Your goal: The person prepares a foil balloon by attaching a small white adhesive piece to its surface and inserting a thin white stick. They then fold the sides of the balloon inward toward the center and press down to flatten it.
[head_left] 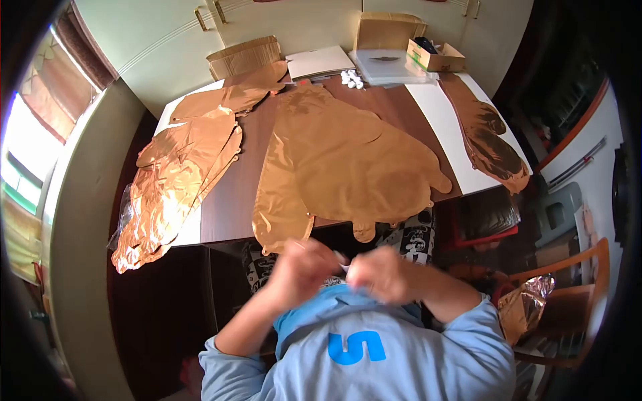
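Observation:
My left hand (304, 273) and my right hand (382, 274) are held close together above my lap, fingers closed and somewhat blurred. Between them shows a thin white strip (344, 265), pinched from both sides; its exact kind is too small to tell. Just beyond my hands, a large flat copper-coloured foil balloon (361, 154) lies on the brown table (231, 170), its lower edge hanging over the front. Neither hand touches it.
More flat foil balloons lie at left (170, 180) and right (485, 127). At the back are small white balls (352, 79), clear plastic sheets (388, 70) and an open box (438, 60). A wooden chair (598, 287) with crumpled foil stands at right.

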{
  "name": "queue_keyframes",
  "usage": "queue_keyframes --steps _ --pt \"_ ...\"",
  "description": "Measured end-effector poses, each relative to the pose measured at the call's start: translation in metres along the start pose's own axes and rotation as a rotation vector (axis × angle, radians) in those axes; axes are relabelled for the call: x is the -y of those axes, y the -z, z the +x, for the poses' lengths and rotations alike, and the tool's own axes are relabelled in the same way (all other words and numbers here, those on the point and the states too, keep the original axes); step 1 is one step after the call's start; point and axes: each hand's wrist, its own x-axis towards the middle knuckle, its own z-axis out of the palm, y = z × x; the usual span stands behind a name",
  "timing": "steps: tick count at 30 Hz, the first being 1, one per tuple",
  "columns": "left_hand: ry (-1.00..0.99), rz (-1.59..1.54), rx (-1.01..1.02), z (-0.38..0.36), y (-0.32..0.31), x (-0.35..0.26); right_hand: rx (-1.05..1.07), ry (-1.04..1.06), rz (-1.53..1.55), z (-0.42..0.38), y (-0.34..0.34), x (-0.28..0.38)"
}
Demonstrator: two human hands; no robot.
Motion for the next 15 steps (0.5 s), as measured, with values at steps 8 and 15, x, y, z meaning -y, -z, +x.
queue_keyframes --steps 8,15 --pt "0.003 -0.094 0.044 0.004 -0.008 0.003 0.035 0.033 -0.085 0.001 0.005 -0.004" --pt "-0.028 -0.414 -0.078 0.001 -0.008 0.022 0.062 0.095 -0.068 -0.008 -0.017 0.001"
